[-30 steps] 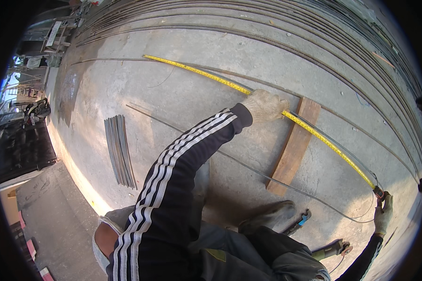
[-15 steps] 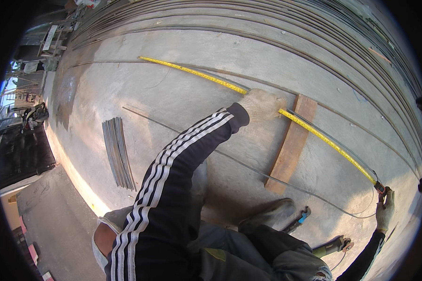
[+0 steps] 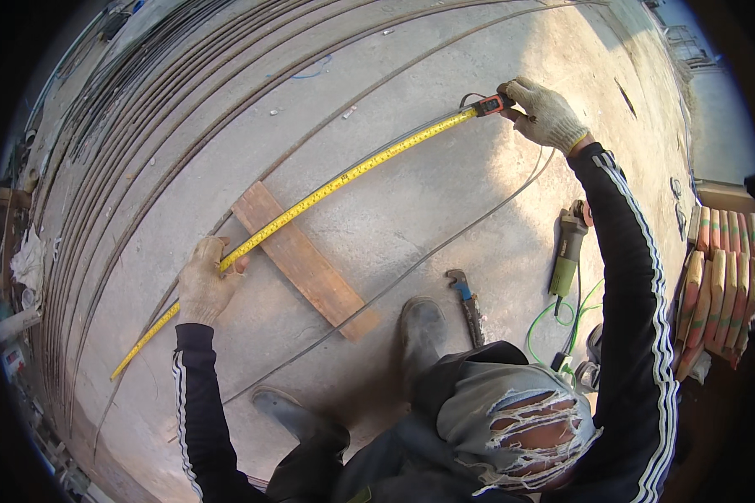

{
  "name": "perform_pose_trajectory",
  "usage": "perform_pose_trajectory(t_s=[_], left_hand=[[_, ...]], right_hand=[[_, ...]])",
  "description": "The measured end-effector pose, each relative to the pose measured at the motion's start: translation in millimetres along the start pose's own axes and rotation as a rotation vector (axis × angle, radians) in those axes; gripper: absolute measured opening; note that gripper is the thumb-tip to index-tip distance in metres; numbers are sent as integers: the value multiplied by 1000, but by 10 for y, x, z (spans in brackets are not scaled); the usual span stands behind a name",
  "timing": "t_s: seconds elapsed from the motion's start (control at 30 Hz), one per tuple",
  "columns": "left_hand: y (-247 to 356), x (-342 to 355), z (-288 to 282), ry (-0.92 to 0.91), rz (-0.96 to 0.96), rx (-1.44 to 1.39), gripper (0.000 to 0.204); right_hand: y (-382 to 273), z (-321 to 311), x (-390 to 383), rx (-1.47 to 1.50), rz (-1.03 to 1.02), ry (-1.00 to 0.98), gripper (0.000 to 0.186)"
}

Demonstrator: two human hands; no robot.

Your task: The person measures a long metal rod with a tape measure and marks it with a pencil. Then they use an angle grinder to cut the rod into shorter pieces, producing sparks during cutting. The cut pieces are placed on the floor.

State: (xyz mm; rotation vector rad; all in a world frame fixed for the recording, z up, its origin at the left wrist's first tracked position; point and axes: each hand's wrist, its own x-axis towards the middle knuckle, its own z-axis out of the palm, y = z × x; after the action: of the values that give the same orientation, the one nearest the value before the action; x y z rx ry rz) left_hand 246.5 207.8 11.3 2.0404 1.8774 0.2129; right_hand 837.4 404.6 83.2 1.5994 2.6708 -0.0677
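Head view: the person's left hand (image 3: 203, 283), in a pale knit glove, closes around a yellow tape blade (image 3: 348, 177), which shows on either side of the fist. Well apart at the upper right, the gloved right hand (image 3: 547, 115) grasps the tape case (image 3: 490, 104), black and orange-red, by its far end, fingers bent round it. Between the hands the blade stretches out, crossing above the upper part of a wooden board (image 3: 298, 251); a thin dark rod (image 3: 394, 147) runs close along its far side. Beyond the left hand, the blade's free end points to the lower left.

Another thin rod (image 3: 409, 273) lies on the concrete floor (image 3: 445, 218) nearer the person, passing the board's near end. Long metal bars (image 3: 164, 180) lie side by side across the upper left. Near the boots (image 3: 423, 334) are a blue-banded hand tool (image 3: 466, 303) and a green-bodied angle grinder (image 3: 567, 251). Reddish-and-tan packs (image 3: 717, 289) stand stacked at the far right.
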Motion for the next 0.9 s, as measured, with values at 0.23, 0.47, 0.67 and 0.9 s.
perform_pose_trajectory(t_s=[0.23, 0.47, 0.67, 0.9], left_hand=[[1064, 1126, 235, -36, 43, -253, 40], [2290, 2487, 853, -307, 249, -378, 59], [2816, 3116, 1138, -482, 384, -497, 47], [3012, 3249, 1234, -760, 173, -468, 60]], right_hand=[[41, 219, 109, 24, 14, 15, 31], [152, 407, 241, 24, -33, 93, 29], [274, 557, 335, 7, -101, 119, 31], [482, 658, 293, -7, -41, 78, 34]])
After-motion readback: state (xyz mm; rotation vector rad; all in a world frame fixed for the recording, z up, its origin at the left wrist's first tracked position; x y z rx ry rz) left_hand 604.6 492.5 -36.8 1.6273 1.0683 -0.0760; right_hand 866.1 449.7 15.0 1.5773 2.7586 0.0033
